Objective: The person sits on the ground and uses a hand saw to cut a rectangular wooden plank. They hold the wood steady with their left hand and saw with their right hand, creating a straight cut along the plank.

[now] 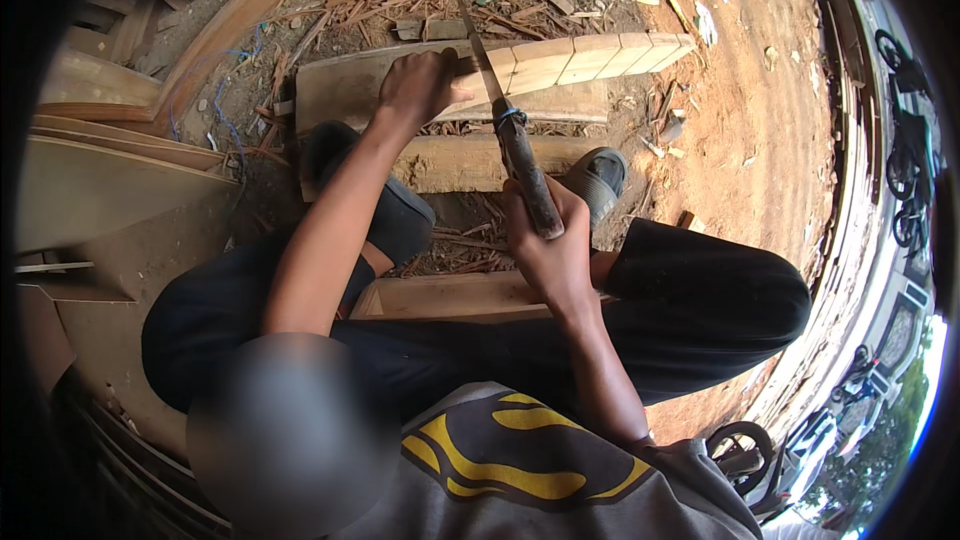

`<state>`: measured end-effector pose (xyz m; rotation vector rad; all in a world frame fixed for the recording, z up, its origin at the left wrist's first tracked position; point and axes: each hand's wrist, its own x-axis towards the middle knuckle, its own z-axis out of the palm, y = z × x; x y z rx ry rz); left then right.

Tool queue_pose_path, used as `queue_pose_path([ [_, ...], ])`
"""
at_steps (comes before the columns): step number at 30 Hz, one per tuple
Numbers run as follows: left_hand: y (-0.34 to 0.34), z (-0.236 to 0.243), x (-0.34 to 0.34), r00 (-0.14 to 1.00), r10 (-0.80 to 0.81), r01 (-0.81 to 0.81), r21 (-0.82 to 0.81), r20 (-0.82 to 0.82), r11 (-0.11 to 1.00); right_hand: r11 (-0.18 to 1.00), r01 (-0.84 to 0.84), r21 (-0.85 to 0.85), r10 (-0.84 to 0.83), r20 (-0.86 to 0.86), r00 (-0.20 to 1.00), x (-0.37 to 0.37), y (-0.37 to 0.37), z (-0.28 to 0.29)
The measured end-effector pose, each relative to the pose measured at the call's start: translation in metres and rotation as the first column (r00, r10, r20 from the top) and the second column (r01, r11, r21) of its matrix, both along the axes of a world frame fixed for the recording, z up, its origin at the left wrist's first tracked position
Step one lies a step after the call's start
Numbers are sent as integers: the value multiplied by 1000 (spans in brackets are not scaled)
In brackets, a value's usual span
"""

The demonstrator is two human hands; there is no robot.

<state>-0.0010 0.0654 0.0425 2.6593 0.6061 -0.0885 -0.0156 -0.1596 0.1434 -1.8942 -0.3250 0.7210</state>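
Handsaw (516, 140) | handle (527, 172) inside right grip (555, 258), closed round it | blade (484, 62) beside left grip (415, 85), holding pale board (590, 58)

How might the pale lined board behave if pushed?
The pale lined board should probably feel stiff, as it looks like solid wood. Its right end reaches past the wider plank, so pushing there might pivot it. Its flat face makes rolling unlikely.

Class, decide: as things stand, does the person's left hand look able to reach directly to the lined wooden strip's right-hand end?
Probably not directly: the left hand seems closed on the wooden strip toward its left, and the saw blade crosses before that right-hand end.
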Motion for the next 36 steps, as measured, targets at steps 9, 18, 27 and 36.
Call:
queue_pose_path([
  [9,-3,-18,-2,994,-52,49,30,100,998,1000,-8,-7,8,9,1000,16,17,1],
  [18,1,-16,-3,1000,13,-13,24,10,1000,1000,-14,26,13,47,999,-6,-16,-6],
  [27,0,-31,-6,998,-17,22,83,-66,996,998,-31,-63,28,-52,998,-13,-45,13],
  [36,0,-30,-11,1000,-6,7,61,-13,998,998,-52,18,52,-24,998,5,-20,-6],
])
